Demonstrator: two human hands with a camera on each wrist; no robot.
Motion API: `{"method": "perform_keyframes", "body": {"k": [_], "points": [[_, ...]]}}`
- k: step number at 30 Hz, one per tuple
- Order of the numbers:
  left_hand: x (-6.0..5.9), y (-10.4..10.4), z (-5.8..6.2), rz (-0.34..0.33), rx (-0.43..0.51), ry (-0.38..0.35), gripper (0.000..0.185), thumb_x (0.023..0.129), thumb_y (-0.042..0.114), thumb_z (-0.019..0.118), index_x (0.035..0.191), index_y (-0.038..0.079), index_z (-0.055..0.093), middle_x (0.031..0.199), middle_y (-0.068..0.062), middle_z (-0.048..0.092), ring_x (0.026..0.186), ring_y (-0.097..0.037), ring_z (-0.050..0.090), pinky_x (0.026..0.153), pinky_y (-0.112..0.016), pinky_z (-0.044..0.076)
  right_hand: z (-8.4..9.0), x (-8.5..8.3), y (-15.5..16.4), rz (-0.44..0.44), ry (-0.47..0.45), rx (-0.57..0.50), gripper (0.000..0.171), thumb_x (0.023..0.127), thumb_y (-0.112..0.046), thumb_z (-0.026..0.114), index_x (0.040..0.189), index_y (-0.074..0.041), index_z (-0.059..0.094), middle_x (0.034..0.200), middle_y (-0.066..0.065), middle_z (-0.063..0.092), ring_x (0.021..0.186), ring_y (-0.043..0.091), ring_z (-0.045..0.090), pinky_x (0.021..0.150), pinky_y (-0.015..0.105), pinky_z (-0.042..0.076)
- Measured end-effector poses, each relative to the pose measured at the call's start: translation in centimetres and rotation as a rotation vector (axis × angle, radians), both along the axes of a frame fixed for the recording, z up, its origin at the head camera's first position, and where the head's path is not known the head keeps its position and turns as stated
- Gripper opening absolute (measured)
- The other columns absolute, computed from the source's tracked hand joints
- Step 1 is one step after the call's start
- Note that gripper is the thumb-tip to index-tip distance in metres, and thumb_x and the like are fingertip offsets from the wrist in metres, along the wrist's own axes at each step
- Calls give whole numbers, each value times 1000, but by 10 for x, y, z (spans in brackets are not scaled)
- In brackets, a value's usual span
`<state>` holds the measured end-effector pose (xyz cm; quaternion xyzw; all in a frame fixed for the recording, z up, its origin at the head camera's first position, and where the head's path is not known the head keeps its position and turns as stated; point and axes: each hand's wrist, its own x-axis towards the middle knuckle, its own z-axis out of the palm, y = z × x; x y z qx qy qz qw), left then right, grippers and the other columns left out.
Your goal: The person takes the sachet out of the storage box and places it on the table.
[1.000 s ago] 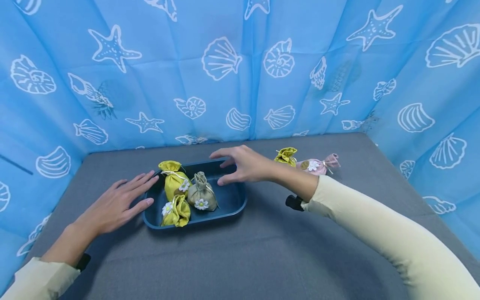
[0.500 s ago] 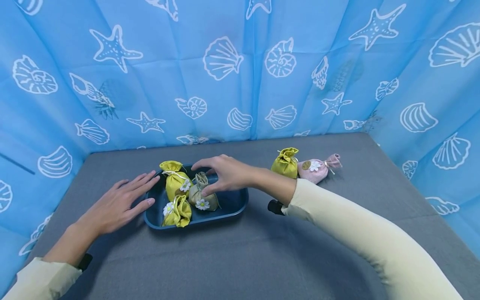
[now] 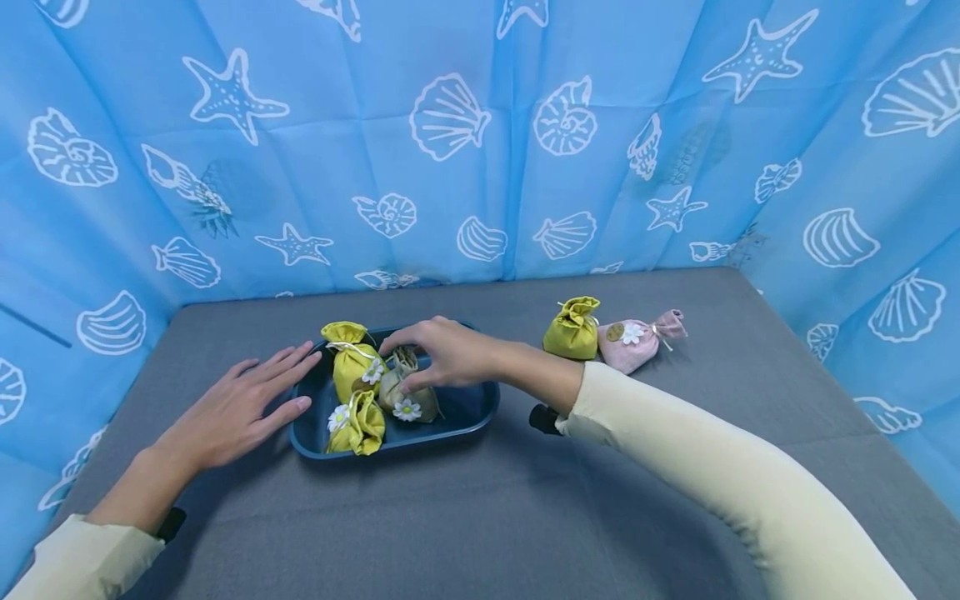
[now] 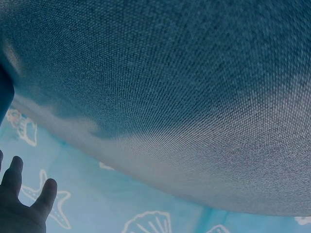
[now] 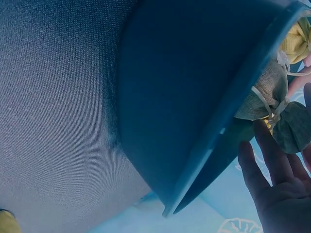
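Since a moment ago, the right hand (image 3: 438, 354) has come down into the blue tray (image 3: 465, 412) and now curls its fingers around the tied top of the tan bag (image 3: 408, 392). That bag sits in the tray with two yellow bags (image 3: 352, 367). Each bag has a white daisy on it. On the gray table (image 3: 480, 517), the left hand (image 3: 232, 412) lies flat with straight fingers just beside the tray's left edge; whether they touch it I cannot tell.
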<state>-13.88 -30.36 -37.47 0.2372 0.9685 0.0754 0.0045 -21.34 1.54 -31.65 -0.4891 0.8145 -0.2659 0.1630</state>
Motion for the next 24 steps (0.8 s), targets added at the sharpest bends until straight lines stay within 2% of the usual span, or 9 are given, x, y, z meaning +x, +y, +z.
{"method": "perform_keyframes", "body": {"k": [3, 6, 10, 13, 17, 20, 24], "points": [[0, 0, 0, 0, -1, 6, 64, 103, 43, 50, 158, 18, 30, 163, -11, 26, 143, -44, 31, 107, -72, 24, 0, 1, 0, -4, 11, 18, 53, 91, -21, 76, 139, -7, 57, 136, 4, 61, 100, 15, 58, 82, 29, 45], [0, 0, 1, 0, -4, 6, 64, 103, 43, 50, 158, 18, 29, 163, -11, 26, 143, -44, 31, 107, -72, 24, 1, 2, 0, -8, 20, 22, 51, 91, -18, 76, 138, -7, 58, 112, 6, 67, 77, 14, 49, 67, 25, 36], [0, 0, 1, -2, -3, 9, 63, 103, 43, 50, 158, 17, 31, 163, -11, 26, 143, -44, 31, 107, -72, 24, 1, 2, 0, -14, 32, -1, 47, 89, -16, 77, 133, -6, 63, 94, 4, 63, 66, 12, 41, 59, 22, 31], [1, 1, 2, -7, 2, 13, 63, 103, 43, 50, 158, 17, 32, 163, -11, 27, 143, -44, 32, 106, -72, 25, 1, 2, 1, -17, 52, -22, 44, 88, -15, 78, 129, -5, 65, 108, 2, 69, 69, 12, 45, 62, 22, 33], [1, 1, 2, -14, 4, 21, 63, 103, 42, 50, 157, 17, 32, 162, -11, 28, 142, -44, 33, 105, -72, 26, 1, 2, 3, -27, 77, -52, 41, 87, -15, 79, 125, -3, 68, 122, 7, 69, 84, 13, 58, 71, 23, 44], [1, 1, 2, -15, 6, 26, 62, 103, 42, 50, 157, 16, 33, 162, -12, 29, 142, -44, 33, 105, -72, 26, 2, 2, 4, -45, 91, -72, 39, 87, -15, 79, 122, -4, 69, 122, 7, 70, 96, 12, 65, 81, 22, 50], [1, 0, 2, -13, 4, 17, 62, 103, 42, 50, 157, 17, 32, 162, -11, 28, 142, -44, 33, 106, -71, 26, 4, 1, 6, -68, 73, -104, 36, 87, -13, 79, 121, -4, 70, 120, 9, 70, 104, 14, 68, 88, 20, 52]]}}
